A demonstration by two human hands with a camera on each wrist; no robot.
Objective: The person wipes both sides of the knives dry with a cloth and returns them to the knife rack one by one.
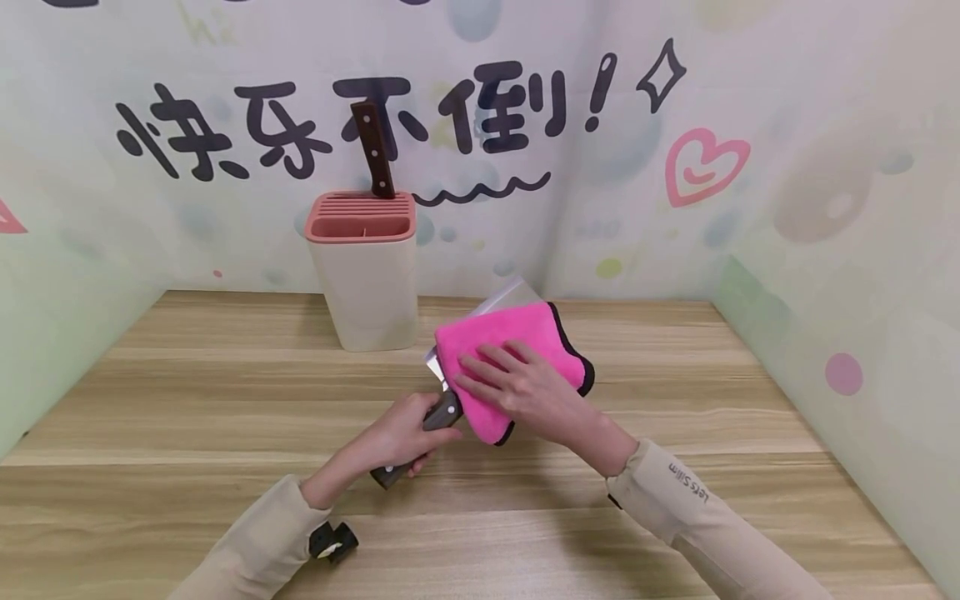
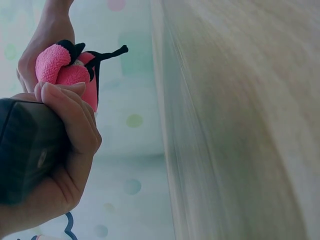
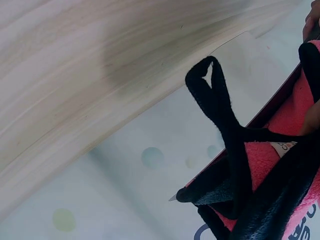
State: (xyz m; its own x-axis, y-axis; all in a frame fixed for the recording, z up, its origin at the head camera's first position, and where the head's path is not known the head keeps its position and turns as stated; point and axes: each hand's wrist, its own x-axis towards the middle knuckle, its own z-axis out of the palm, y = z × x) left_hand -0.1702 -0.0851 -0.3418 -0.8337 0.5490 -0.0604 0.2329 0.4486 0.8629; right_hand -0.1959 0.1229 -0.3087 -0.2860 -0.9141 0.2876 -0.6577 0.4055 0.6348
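My left hand (image 1: 401,433) grips the dark riveted handle of a kitchen knife (image 1: 447,410), which is held above the wooden table. The handle's end looms large in the left wrist view. A bright pink towel (image 1: 540,325) with black edging is folded over the blade. Part of the blade (image 1: 517,292) shows beyond the towel's far edge, and a strip shows near the handle. My right hand (image 1: 517,387) holds the towel against the blade, fingers spread on top. Its thumb is hidden in the head view. In the right wrist view the black edging (image 3: 225,125) hangs loose.
A white knife block (image 1: 367,292) with a pink slotted top stands at the back left. Another knife's brown handle (image 1: 373,150) rises from it. The wooden table (image 1: 187,400) meets a printed backdrop behind and at the sides. A small black device (image 1: 333,542) is by the left sleeve.
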